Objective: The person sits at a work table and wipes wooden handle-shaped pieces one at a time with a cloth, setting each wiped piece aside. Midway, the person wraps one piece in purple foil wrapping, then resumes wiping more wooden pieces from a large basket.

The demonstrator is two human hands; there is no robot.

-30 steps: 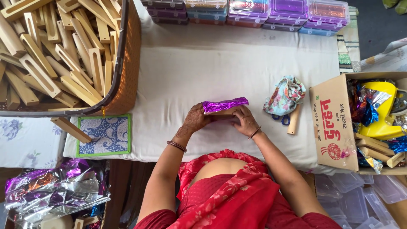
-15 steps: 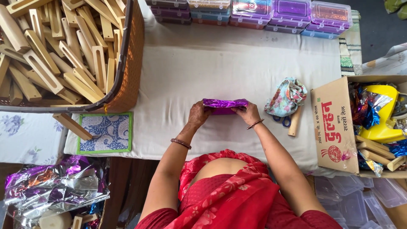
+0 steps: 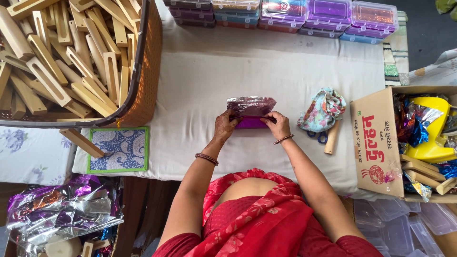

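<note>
A small block wrapped in shiny purple foil point(image 3: 251, 110) lies on the white cloth-covered table point(image 3: 200, 85), in front of me. My left hand point(image 3: 224, 125) pinches the foil at the block's near left edge. My right hand point(image 3: 277, 124) grips the near right edge, fingers pressed on the foil. The upper flap of the wrap is spread flat over the block. Both wrists wear bangles.
A large woven basket point(image 3: 143, 85) full of wooden pieces stands at the left. A patterned blue square point(image 3: 119, 149) and a loose wooden stick point(image 3: 82, 143) lie near it. Stacked plastic boxes point(image 3: 285, 14) line the far edge. Floral cloth pouch point(image 3: 323, 109), scissors point(image 3: 316, 137), cardboard box point(image 3: 381, 143) sit right.
The foil-wrapped block has been shifted a little farther from me and its foil flap has been spread wider over the top. Both hands stayed on its near edge.
</note>
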